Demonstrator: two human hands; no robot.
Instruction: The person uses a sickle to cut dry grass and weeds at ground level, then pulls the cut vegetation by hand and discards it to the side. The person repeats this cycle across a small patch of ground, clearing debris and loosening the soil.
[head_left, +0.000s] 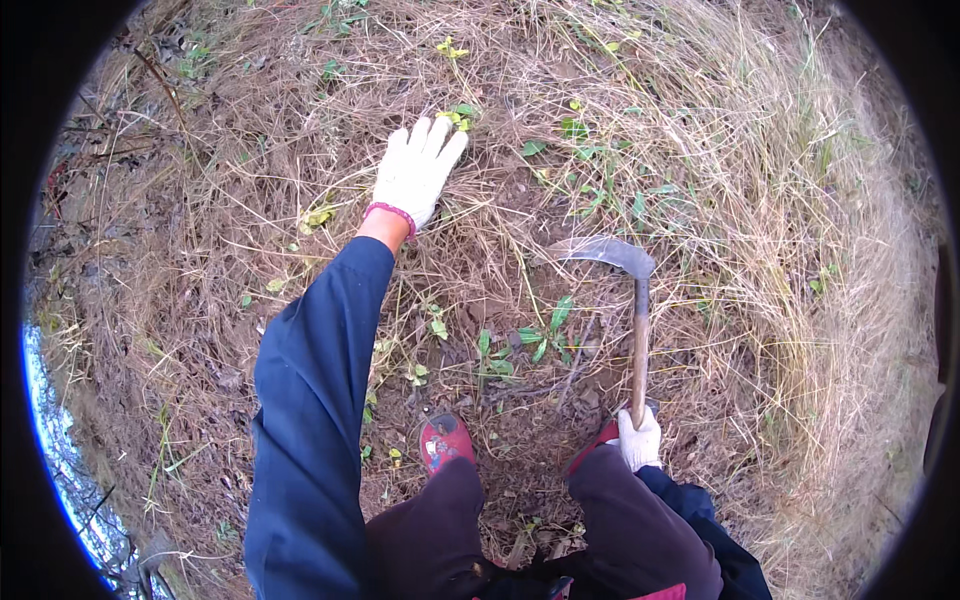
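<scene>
My left hand (418, 169), in a white knit glove with a pink cuff, reaches forward over flattened dry grass (480, 202). Its fingers are spread, with a small yellow-green plant (459, 118) at their tips. Whether the palm touches the grass I cannot tell. Low on the right, my right hand (640, 441), also gloved in white, is closed around the lower end of a sickle's wooden handle (640, 352). The sickle's curved metal blade (604, 250) points left, over the grass and bare soil.
Tall dry grass (780, 217) stands along the right side. Green broad-leaved weeds (551, 330) grow between my hands. My red shoes (446, 442) are planted on leaf-littered soil. Thin bare twigs (161, 79) stick up at the upper left.
</scene>
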